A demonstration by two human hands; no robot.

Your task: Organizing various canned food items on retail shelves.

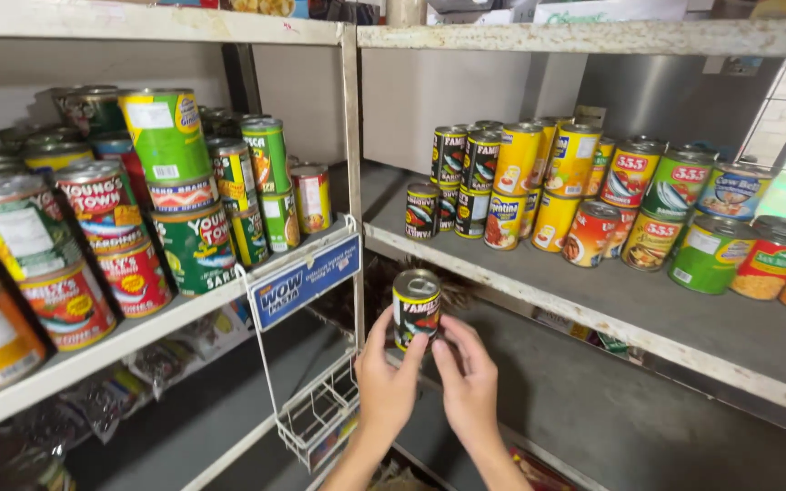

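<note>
Left hand (386,382): lower centre of the frame, fingers up, gripping the can's left side.
Right hand (468,382): just beside it, fingertips pinching the can's lower right edge.
Can (416,307): black and yellow, upright, held in the air at centre frame, in front of the shelf edge.
Wire rack (316,414): lower centre-left, hanging under a blue sign (304,283).
Left shelf (93,359): stacked red, green and yellow cans.
Right shelf (611,300): rows of cans, upper right, with matching black cans (422,210) at their left end.
</note>
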